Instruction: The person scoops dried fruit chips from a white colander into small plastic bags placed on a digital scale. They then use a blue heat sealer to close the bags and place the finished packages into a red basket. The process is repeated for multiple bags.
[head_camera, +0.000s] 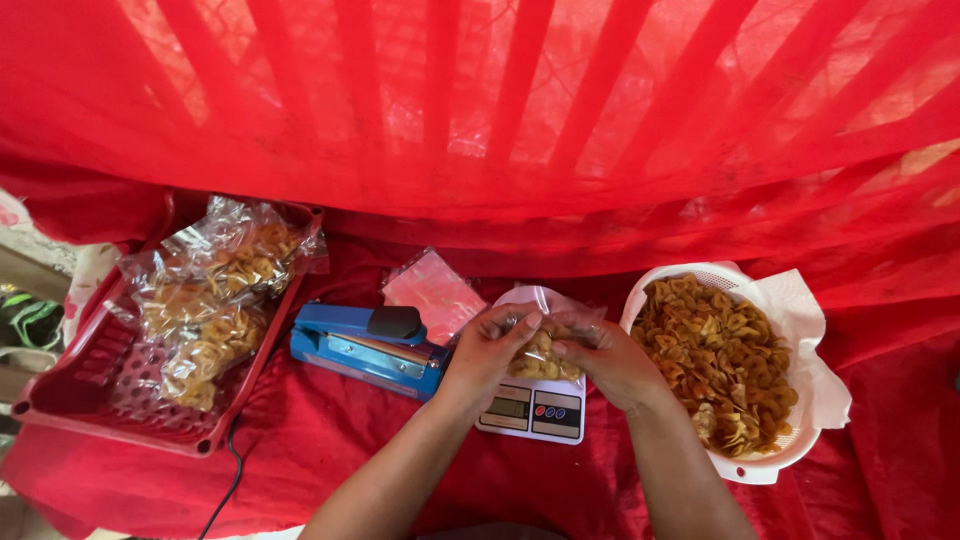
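Observation:
A clear plastic bag of yellow fried chips (543, 352) rests on a small white kitchen scale (533, 411). My left hand (487, 352) pinches the bag's left side near its top. On the right side, my right hand (609, 360) grips the same bag. Both hands sit over the scale, close together. To the right stands a white colander (790, 300) lined with paper and heaped with loose golden chips (720, 360).
A blue heat sealer (365, 347) lies left of the scale, its black cord (228, 480) running off the front. A stack of empty clear bags (432, 290) lies behind it. A red crate (80, 400) at the left holds several filled chip bags (215, 300). Red cloth covers everything.

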